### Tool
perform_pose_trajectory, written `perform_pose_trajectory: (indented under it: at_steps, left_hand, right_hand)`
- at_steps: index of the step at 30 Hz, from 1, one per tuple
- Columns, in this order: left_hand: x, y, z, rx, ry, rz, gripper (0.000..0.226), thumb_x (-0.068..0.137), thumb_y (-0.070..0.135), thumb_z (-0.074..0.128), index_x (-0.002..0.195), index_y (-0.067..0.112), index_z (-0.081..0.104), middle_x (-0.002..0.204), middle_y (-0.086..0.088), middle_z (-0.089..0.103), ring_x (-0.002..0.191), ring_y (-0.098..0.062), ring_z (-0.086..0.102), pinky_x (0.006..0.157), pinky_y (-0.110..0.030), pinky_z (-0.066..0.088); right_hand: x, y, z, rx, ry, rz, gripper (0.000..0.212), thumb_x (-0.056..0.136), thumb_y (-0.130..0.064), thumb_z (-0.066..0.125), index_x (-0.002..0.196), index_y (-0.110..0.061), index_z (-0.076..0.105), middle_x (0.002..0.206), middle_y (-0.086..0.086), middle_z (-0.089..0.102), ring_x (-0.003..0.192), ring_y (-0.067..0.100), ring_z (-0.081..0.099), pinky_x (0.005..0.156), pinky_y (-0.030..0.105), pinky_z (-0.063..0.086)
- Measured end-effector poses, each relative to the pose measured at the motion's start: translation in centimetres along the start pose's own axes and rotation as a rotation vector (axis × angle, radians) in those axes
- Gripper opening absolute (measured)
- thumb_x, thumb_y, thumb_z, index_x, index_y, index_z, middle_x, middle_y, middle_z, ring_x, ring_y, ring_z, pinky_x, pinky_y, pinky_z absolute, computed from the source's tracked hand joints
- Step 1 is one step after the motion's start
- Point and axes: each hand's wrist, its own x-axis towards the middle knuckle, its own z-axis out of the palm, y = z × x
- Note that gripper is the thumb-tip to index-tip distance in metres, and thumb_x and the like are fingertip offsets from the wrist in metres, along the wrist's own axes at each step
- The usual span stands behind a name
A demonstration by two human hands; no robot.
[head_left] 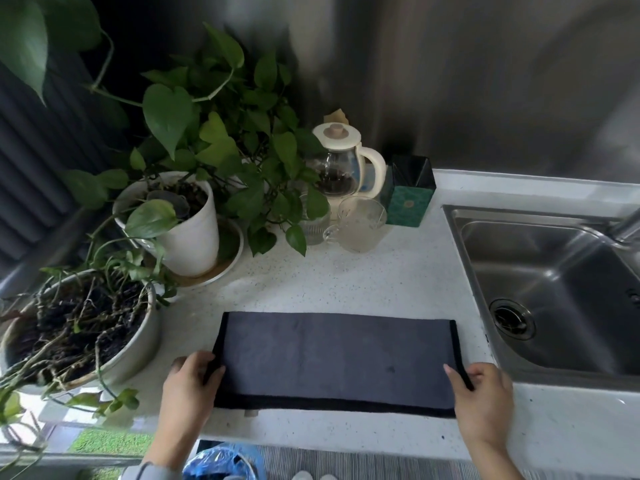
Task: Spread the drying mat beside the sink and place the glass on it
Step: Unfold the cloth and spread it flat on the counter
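Observation:
A dark grey drying mat (334, 358) with black edging lies folded in a long strip on the speckled white counter (381, 282), left of the steel sink (561, 292). My left hand (190, 382) pinches the mat's left end between thumb and fingers. At the mat's right end, my right hand (479, 396) grips the black edge the same way. A clear glass mug (360, 225) with a handle stands further back on the counter, in front of the teapot. Both hands are far from it.
Two potted plants (180, 216) (79, 323) crowd the counter's left side. A glass teapot (341, 168) with a cream lid, a ribbed glass (313, 226) and a green box (408, 192) stand at the back. A tap (625, 223) reaches over the sink.

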Motion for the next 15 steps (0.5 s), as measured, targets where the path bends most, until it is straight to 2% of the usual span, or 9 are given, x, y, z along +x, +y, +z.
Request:
perform_pose_trajectory:
  at_steps: [1, 3, 5, 7, 9, 11, 13, 15]
  left_hand:
    - [-0.1, 0.2, 0.0, 0.021, -0.003, 0.014, 0.011, 0.073, 0.006, 0.072, 0.077, 0.005, 0.062, 0.078, -0.018, 0.058, 0.085, -0.039, 0.056, 0.068, -0.033, 0.034]
    - [-0.4, 0.5, 0.1, 0.061, -0.031, 0.034, 0.034, 0.073, 0.010, 0.073, 0.056, 0.012, 0.044, 0.066, -0.015, 0.049, 0.085, -0.040, 0.052, 0.066, -0.037, 0.034]
    - [-0.8, 1.0, -0.1, 0.090, -0.041, 0.076, 0.051, 0.073, 0.014, 0.074, 0.048, 0.020, 0.030, 0.061, -0.016, 0.048, 0.083, -0.040, 0.052, 0.071, -0.041, 0.037]
    - [-0.8, 1.5, -0.8, 0.077, -0.049, 0.102, 0.049, 0.076, 0.018, 0.072, 0.046, 0.017, 0.033, 0.056, -0.012, 0.049, 0.070, -0.035, 0.053, 0.066, -0.035, 0.036]
    - [-0.4, 2.0, -1.8, -0.134, -0.084, 0.051, 0.042, 0.078, 0.026, 0.069, 0.049, 0.011, 0.043, 0.048, -0.002, 0.047, 0.053, -0.025, 0.047, 0.050, -0.023, 0.031]
    - [0.6, 3.0, -2.7, -0.528, -0.174, -0.070, 0.031, 0.080, 0.029, 0.066, 0.057, 0.010, 0.058, 0.048, 0.005, 0.053, 0.047, -0.012, 0.048, 0.043, -0.013, 0.033]
    - [2.0, 4.6, -3.3, -0.864, -0.292, -0.227, 0.019, 0.083, 0.025, 0.061, 0.072, 0.012, 0.067, 0.057, 0.003, 0.064, 0.050, -0.007, 0.057, 0.049, -0.015, 0.047]
    - [4.1, 6.0, -3.3, -1.065, -0.341, -0.325, 0.016, 0.087, 0.019, 0.056, 0.078, 0.011, 0.066, 0.053, 0.003, 0.066, 0.042, -0.005, 0.058, 0.040, -0.014, 0.048]
  right_hand:
    - [-0.1, 0.2, 0.0, -0.013, -0.006, -0.008, 0.024, 0.073, -0.013, 0.074, 0.078, 0.002, 0.057, 0.084, 0.020, 0.055, 0.077, 0.029, 0.046, 0.062, 0.035, 0.035]
    - [-0.2, 0.5, -0.2, -0.053, -0.042, -0.013, 0.023, 0.075, -0.016, 0.073, 0.075, 0.001, 0.058, 0.079, 0.018, 0.055, 0.078, 0.034, 0.050, 0.065, 0.038, 0.041]
    - [-0.2, 0.7, -0.6, -0.045, -0.092, -0.002, 0.022, 0.079, -0.021, 0.069, 0.071, -0.004, 0.056, 0.072, 0.015, 0.056, 0.072, 0.033, 0.052, 0.063, 0.039, 0.042]
    - [0.0, 0.3, -1.1, 0.067, -0.163, 0.016, 0.023, 0.082, -0.025, 0.065, 0.070, -0.011, 0.051, 0.064, 0.008, 0.055, 0.060, 0.023, 0.051, 0.055, 0.034, 0.039]
    - [0.8, -0.4, -1.9, 0.223, -0.201, 0.056, 0.019, 0.083, -0.028, 0.063, 0.080, -0.012, 0.052, 0.070, 0.001, 0.059, 0.063, 0.011, 0.053, 0.053, 0.026, 0.038]
    - [2.1, -1.6, -2.5, 0.453, -0.231, 0.172, 0.016, 0.084, -0.025, 0.063, 0.092, -0.016, 0.054, 0.083, -0.006, 0.060, 0.073, 0.009, 0.056, 0.056, 0.026, 0.041]
    - [3.8, -2.9, -2.8, 0.673, -0.292, 0.310, 0.006, 0.086, -0.019, 0.060, 0.091, -0.020, 0.058, 0.088, -0.003, 0.062, 0.078, 0.015, 0.059, 0.061, 0.029, 0.048]
    - [5.6, -4.5, -2.4, 0.808, -0.345, 0.398, 0.009, 0.089, -0.012, 0.054, 0.089, -0.018, 0.061, 0.090, 0.003, 0.063, 0.077, 0.016, 0.062, 0.064, 0.027, 0.055]
